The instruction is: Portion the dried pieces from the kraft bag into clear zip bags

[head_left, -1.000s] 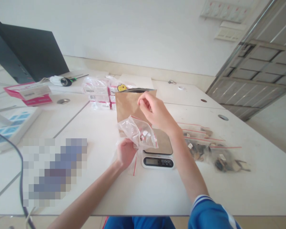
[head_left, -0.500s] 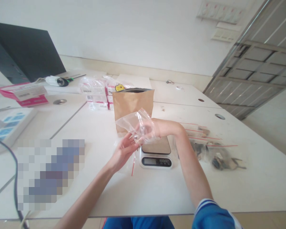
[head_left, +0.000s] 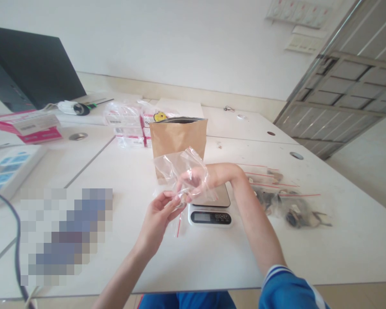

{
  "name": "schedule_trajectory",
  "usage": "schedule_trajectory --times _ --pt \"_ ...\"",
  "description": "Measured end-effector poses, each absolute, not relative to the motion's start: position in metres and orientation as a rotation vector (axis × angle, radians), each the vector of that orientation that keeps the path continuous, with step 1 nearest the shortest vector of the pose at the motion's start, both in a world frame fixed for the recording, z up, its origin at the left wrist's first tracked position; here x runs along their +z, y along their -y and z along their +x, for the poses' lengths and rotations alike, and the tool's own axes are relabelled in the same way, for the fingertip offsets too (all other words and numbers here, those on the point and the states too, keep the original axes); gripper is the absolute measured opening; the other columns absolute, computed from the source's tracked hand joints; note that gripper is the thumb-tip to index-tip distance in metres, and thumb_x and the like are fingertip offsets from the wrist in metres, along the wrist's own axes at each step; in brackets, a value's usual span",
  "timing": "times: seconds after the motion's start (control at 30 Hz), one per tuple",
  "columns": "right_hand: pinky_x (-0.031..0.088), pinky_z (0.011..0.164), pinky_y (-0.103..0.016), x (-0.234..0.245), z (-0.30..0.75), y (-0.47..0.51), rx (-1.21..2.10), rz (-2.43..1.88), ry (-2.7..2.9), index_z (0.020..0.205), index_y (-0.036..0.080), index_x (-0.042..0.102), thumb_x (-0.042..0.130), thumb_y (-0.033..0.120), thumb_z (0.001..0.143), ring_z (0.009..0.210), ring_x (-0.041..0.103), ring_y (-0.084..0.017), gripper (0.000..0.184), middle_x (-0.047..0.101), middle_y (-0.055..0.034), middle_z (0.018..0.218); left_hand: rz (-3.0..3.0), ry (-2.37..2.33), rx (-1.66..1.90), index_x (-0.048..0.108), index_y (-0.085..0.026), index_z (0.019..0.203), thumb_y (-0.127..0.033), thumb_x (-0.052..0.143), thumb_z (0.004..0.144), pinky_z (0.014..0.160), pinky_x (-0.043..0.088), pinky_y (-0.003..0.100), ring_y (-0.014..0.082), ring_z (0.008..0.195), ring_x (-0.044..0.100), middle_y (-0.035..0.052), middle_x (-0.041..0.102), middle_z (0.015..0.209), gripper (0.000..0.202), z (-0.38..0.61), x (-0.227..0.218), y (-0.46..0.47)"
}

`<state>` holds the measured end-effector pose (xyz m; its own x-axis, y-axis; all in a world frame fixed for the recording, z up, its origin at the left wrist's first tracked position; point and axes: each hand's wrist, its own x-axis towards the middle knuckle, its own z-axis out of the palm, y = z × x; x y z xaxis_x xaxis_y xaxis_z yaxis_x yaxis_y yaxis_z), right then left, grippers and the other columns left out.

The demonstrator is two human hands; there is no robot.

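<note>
Both hands hold up a clear plastic zip bag (head_left: 175, 167) with a red seal line, just above the table. My left hand (head_left: 159, 214) pinches its lower edge from below. My right hand (head_left: 196, 178) grips it from behind, and its fingers show through the plastic. Something small and dark sits inside near my fingertips. Behind the bag stands an open brown paper pouch (head_left: 176, 137). A small digital kitchen scale (head_left: 210, 210) rests on the white table (head_left: 212, 257) right under my right wrist, its platform bare.
Several filled clear zip bags (head_left: 286, 201) lie to the right of the scale. Pink-and-white boxes (head_left: 128, 124) are stacked behind the pouch. A dark laptop (head_left: 28, 68), more boxes and a cable sit on the left. A blurred patch covers part of the left table.
My right hand left the pouch's top edge and came down onto the clear bag. My left hand shifted its grip to the bag's lower edge. The bag now hangs slightly lower.
</note>
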<state>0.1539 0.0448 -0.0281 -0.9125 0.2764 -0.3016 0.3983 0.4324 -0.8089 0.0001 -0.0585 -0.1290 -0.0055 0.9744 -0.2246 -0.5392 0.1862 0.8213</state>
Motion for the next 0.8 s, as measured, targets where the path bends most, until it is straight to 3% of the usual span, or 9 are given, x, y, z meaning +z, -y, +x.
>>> schedule_trajectory --times 0.17,0.27,0.5,0.6,0.8 --pt "0.045 0.068 -0.021 -0.027 0.15 -0.042 -1.36 0.73 -2.62 0.102 0.02 0.069 0.071 0.039 0.077 0.078 0.058 -0.011 0.031 0.067 0.0005 0.088 0.468 -0.824 1.321 0.069 -0.013 0.077 -0.015 0.076 0.07 0.08 0.054 0.018 0.0125 0.083 0.066 0.0037 0.071 0.084 0.011 -0.001 -0.127 0.058" --pt "0.044 0.067 -0.021 -0.028 0.151 -0.044 -1.289 0.755 -2.676 0.1 0.019 0.069 0.073 0.037 0.075 0.078 0.059 -0.012 0.031 0.067 0.0 0.089 0.391 -0.824 1.322 0.069 -0.013 0.082 -0.007 0.069 0.072 0.079 0.054 0.017 0.0115 0.083 0.066 0.0039 0.07 0.09 0.011 -0.001 -0.125 0.058" --pt "0.047 0.071 -0.023 -0.033 0.153 -0.053 -1.464 0.731 -2.758 0.087 0.015 0.063 0.068 0.02 0.079 0.081 0.062 -0.012 0.01 0.066 0.0 0.085 0.615 -1.047 1.393 0.059 -0.017 0.082 -0.028 0.074 0.067 0.066 0.05 0.017 0.0089 0.071 0.059 -0.0018 0.062 0.075 0.024 -0.008 -0.127 0.066" --pt "0.048 0.072 -0.023 -0.036 0.15 -0.053 -1.615 0.768 -2.732 0.087 0.015 0.062 0.065 0.022 0.082 0.081 0.063 -0.012 0.009 0.065 -0.0012 0.087 0.74 -1.229 1.407 0.057 -0.019 0.089 -0.036 0.069 0.069 0.053 0.043 0.016 0.0068 0.06 0.051 -0.0039 0.059 0.072 0.029 -0.019 -0.131 0.075" --pt "0.045 0.068 -0.022 -0.039 0.143 -0.047 -1.432 0.685 -2.668 0.085 0.015 0.06 0.066 0.03 0.083 0.086 0.064 -0.014 0.015 0.069 -0.005 0.091 0.84 -1.565 1.282 0.05 -0.021 0.109 -0.047 0.061 0.069 0.04 0.031 0.017 0.0061 0.043 0.032 -0.0097 0.045 0.056 0.049 -0.042 -0.134 0.092"
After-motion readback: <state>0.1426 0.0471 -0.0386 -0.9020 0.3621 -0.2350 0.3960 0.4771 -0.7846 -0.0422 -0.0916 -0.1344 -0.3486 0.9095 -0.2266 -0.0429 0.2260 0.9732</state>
